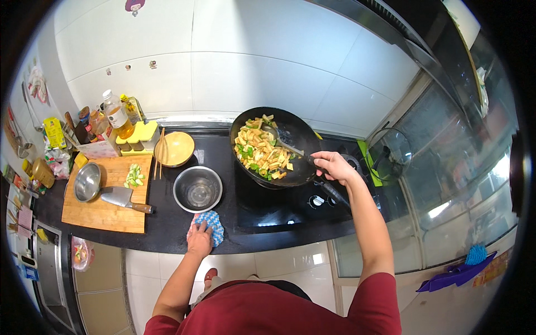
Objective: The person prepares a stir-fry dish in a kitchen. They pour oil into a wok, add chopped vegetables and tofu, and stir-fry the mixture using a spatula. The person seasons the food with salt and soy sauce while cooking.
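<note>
A black wok (304, 131) sits on the stove's right side, holding a stir-fry of pale yellow strips and green pepper pieces (259, 148). My right hand (333, 166) grips the dark handle of a metal spatula (291, 149), whose head rests among the food. The wok's own long handle (334, 194) runs below that hand and is not held. At the counter's front edge, my left hand (201, 237) is closed over a blue-and-white patterned cloth (211, 223) with a pink part. Just behind the cloth stands a grey metal bowl (197, 190) that looks empty.
To the left, a wooden cutting board (106, 215) bears a cleaver (120, 196), a steel bowl (87, 182) and chopped scallion (134, 176). Chopsticks (160, 153) lean on a yellow bowl (177, 148). Bottles (117, 115) line the back. A glass lid (389, 153) stands right of the stove.
</note>
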